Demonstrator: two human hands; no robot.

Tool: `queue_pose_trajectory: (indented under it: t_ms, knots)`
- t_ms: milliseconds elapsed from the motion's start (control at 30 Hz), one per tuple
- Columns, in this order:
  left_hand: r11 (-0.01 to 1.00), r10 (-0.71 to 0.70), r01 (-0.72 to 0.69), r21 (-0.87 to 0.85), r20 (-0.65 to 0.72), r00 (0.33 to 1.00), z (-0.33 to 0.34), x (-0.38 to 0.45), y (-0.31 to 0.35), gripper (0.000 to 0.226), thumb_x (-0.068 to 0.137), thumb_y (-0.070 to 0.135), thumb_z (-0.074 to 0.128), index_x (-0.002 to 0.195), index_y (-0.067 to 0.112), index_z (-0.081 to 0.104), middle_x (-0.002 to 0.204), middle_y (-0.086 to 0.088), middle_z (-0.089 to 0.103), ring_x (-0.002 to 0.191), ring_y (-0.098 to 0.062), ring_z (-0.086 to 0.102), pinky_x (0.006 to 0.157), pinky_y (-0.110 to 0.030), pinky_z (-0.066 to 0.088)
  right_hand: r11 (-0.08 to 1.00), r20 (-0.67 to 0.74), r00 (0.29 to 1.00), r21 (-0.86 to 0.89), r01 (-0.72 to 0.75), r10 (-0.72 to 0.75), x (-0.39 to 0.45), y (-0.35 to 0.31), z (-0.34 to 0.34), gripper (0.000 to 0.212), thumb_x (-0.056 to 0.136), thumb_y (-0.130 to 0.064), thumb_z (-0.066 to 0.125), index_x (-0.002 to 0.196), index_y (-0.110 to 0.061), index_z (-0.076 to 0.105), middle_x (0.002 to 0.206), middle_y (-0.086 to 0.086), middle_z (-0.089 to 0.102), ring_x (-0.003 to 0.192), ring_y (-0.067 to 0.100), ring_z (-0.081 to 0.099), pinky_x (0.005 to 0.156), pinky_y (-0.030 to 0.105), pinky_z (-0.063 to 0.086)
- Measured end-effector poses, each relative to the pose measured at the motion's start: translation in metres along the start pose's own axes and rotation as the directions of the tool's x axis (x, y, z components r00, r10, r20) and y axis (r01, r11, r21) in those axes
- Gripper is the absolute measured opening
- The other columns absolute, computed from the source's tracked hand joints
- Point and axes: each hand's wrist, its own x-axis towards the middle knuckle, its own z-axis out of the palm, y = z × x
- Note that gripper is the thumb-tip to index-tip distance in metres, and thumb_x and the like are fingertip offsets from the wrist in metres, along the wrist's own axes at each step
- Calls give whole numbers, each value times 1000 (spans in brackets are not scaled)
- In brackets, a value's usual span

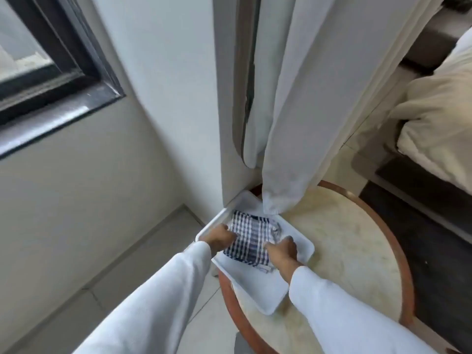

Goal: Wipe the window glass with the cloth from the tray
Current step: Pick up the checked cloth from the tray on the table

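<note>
Cloth (pixel 249 241), folded in the tray (pixel 265 295) on the table (pixel 344 251), gripped at opposite edges by left hand (pixel 220 238) and right hand (pixel 282 251); lifting evenly should keep it clear of the curtain (pixel 286 175).

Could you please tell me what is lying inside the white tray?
A folded checked cloth, with both hands on it. The curtain covers the tray's far corner.

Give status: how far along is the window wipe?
Done: nothing on the dark-framed window glass. In hand: left hand and right hand are on the checked blue-and-white cloth, which lies in the white plastic tray. Left: lift it, wipe the glass.
</note>
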Motion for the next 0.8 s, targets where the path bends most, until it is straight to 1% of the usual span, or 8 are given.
queue_pose_trajectory:
  t_ms: [67,133,200,400,533,633,733,800]
  knots:
    - [1000,0,0,6,-51,999,7,11,2,42,106,27,59,140,2,60,138,-21,68,130,-39,67,109,-43,55,1000,-48,999,-3,3,-3,13,0,9,85,95,-32,81,159,2,38,165,24,44,147,46,51,114,50,50]
    - [999,16,-17,-40,-25,1000,12,18,3,9,106,24,59,111,16,60,107,-13,70,97,-30,69,81,-36,53,999,-18,999,37,27,-26,22,-2,18,77,94,-32,82,157,-4,47,155,22,58,141,44,58,114,49,53]
    - [997,36,-36,-72,-11,999,16,29,-1,27,106,20,62,81,18,52,72,-3,51,65,-19,46,61,-30,36,997,20,998,56,55,-56,21,-2,30,53,90,-34,81,136,-11,69,133,17,74,126,42,67,109,48,56]
    - [983,108,-110,-146,-24,994,-40,-8,9,15,100,22,78,93,16,66,84,-4,65,79,-20,61,62,-24,46,885,21,958,389,256,-287,-30,-31,39,40,97,-21,68,136,-13,67,117,0,74,99,18,71,88,29,55]
    - [986,147,-143,-90,48,988,-138,-74,40,9,100,14,75,98,15,67,73,-3,62,44,-6,55,38,-13,34,825,58,906,441,354,-419,-97,-96,19,29,98,-13,62,127,-15,64,105,1,74,85,6,69,77,24,57]
    - [990,138,-136,-33,47,989,-213,-147,66,12,99,15,76,97,21,66,73,0,64,54,-10,56,47,-15,32,764,82,847,483,427,-525,-171,-153,-1,33,100,-6,59,131,-17,62,112,5,76,104,23,73,94,35,60]
    - [991,136,-136,-7,32,990,-292,-239,97,14,97,22,78,95,29,66,78,12,75,66,-4,70,68,-22,43,690,107,777,547,475,-620,-255,-215,-25,35,102,-8,61,135,-19,61,106,-2,77,94,13,73,80,18,58]
    - [983,180,-181,-15,-26,983,-349,-309,119,13,97,24,77,97,31,66,79,14,74,68,-3,70,72,-24,46,597,138,717,670,441,-683,-319,-264,-48,36,103,-1,61,138,-11,61,117,11,79,107,27,77,96,37,64]
